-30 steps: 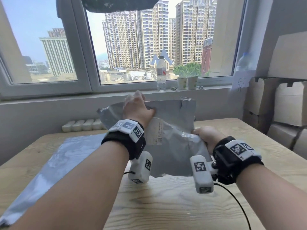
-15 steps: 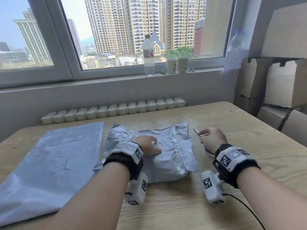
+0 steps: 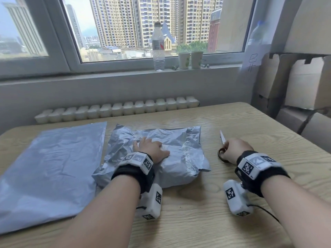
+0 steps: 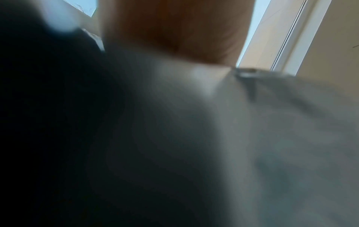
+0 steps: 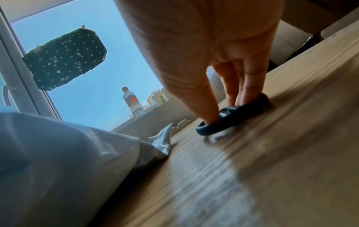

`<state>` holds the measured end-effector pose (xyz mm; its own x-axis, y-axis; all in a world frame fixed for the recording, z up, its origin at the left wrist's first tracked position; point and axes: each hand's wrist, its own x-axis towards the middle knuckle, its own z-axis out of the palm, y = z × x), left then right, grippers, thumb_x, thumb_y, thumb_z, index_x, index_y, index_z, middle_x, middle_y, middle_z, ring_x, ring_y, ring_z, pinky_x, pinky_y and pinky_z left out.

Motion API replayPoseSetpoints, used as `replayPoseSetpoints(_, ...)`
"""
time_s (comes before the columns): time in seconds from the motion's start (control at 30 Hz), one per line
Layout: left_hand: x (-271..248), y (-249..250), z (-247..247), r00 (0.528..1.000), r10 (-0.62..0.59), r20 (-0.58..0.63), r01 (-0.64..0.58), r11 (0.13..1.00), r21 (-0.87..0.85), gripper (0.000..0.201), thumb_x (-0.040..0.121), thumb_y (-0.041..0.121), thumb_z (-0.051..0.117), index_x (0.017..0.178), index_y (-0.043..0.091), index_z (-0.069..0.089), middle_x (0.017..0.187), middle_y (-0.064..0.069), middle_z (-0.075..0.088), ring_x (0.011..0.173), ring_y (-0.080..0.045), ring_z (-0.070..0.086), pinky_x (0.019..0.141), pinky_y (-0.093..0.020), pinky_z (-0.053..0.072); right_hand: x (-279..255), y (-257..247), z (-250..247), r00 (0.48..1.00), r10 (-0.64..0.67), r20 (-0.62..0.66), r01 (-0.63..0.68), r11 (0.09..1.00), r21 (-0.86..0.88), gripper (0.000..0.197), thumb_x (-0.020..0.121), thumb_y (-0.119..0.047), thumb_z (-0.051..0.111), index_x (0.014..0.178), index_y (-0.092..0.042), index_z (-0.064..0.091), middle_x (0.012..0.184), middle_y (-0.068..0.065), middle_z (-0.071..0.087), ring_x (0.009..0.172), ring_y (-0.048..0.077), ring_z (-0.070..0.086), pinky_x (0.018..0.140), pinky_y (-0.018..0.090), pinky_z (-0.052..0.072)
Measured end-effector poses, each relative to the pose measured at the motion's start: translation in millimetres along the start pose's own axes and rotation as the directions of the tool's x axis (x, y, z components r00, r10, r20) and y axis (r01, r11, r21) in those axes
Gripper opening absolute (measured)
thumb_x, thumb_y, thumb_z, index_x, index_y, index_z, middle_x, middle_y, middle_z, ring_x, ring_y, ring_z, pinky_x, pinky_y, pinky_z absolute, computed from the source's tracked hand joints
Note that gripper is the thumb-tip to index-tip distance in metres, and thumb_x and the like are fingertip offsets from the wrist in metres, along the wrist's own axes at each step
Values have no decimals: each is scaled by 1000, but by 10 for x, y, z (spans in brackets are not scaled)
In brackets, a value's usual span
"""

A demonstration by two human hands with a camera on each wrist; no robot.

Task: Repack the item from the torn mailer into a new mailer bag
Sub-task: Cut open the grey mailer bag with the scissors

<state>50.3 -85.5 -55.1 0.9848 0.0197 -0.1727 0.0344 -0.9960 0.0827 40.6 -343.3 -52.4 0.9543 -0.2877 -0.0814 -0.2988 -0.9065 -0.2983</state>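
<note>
Water bottle [image 3: 158, 49] and two paper cups [image 3: 191, 59] on the windowsill — cardboard boxes [image 3: 302, 81] right.

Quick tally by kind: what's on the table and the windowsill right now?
Mailer bags: 2, crumpled mailer and flat mailer
Scissors: 1
Water bottle: 1
Paper cups: 2
Total: 6

A small packing or mail-order room high in a city building. A light wood-grain table [image 3: 232, 119] stands below a wide white-framed window [image 3: 59, 51] facing apartment towers. Right of the table, plain brown cardboard boxes [image 3: 304, 83] are stacked. Behind it, on the sill, stand a clear plastic water bottle [image 3: 158, 49] and two paper cups [image 3: 190, 59].
</note>
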Motion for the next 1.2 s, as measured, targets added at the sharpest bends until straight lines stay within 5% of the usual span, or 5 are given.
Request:
replayPoseSetpoints(0.13, -1, 22, -1, 1000, -18, -24, 18, 1000, 1, 56, 85, 59, 42, 134, 34, 51, 149, -2, 40, 141, -26, 25, 116, -54, 10, -140, 5, -50, 999, 0, 37, 4, 995, -100, 37, 75, -29, 69, 108, -13, 60, 107, 7, 66, 97, 25, 62, 76, 29, 49)
replayPoseSetpoints(0.3, -144, 71, -125, 998, 56, -2, -55, 972, -228, 57, 90, 60, 43, 134, 25, 52, 144, -3, 49, 135, -25, 38, 113, -47, 25, -290, -87, -183, 992, -20, 125, 32, 995, -97, 19, 70, -31, 70, 73, -13, 64, 70, 4, 64, 69, 23, 61, 55, 24, 45)
replayPoseSetpoints(0.57, -667, 351, -367, 935, 352, -40, -340, 860, -379, 41, 76, 29, 79, 114, 20, 68, 115, 0, 64, 103, -14, 61, 88, -28, 50, -607, -233, -442, 988, -87, 126, -10, 784, 621, 17, 86, -10, 65, 83, 0, 51, 80, 21, 65, 57, 27, 61, 65, 41, 52)
replayPoseSetpoints(0.73, -844, 314, -213, 950, 285, -123, -310, 846, -433, 42, 67, 30, 84, 106, 21, 70, 99, 3, 63, 89, -12, 61, 77, -26, 52, -900, -295, -454, 957, -234, 170, 112, 841, 530, 47, 70, -41, 81, 102, -15, 58, 75, 1, 62, 61, 16, 58, 59, 31, 50)
replayPoseSetpoints(1.2, -953, 368, -44, 915, 295, -274, -387, 835, -392, 29, 71, 42, 74, 95, 26, 69, 93, 12, 53, 91, -8, 52, 73, -20, 40, -948, -331, -145, 999, -5, -39, 27, 806, 591, 19, 68, -16, 74, 75, -20, 57, 74, 7, 71, 69, 24, 72, 71, 41, 60)
